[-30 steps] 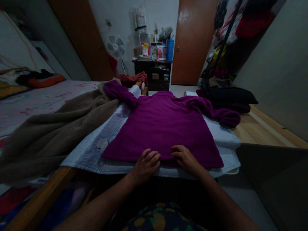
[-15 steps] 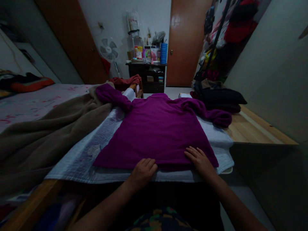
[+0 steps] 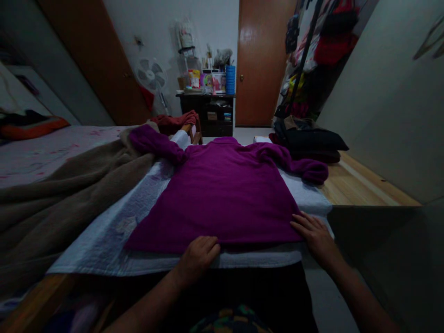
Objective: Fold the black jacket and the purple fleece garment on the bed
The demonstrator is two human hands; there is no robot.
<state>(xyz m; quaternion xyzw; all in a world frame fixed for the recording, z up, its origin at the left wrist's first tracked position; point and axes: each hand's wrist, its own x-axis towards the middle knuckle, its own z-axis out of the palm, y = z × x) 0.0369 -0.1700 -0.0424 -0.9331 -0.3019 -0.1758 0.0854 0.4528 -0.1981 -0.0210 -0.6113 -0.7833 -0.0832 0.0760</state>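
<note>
A purple long-sleeved top (image 3: 225, 194) lies spread flat, its collar away from me and its hem toward me. One sleeve stretches to the left over a brown blanket; the other bends out to the right. My left hand (image 3: 198, 256) is at the middle of the hem, its fingers curled together on the fabric edge. At the lower right corner of the top, my right hand (image 3: 317, 238) rests with fingers stretched out over the cloth. Under the top is a pale blue quilted cloth (image 3: 104, 245).
The brown blanket (image 3: 86, 194) drapes over the bed on the left. Folded dark clothes (image 3: 312, 138) are stacked on a wooden board (image 3: 367, 185) at the right. Farther back stand a fan (image 3: 151, 76), a black cabinet (image 3: 208, 115) and a door (image 3: 260, 64).
My right hand has slid right along the hem to the top's lower right corner. My left hand stays at the hem's middle. The view has shifted slightly.
</note>
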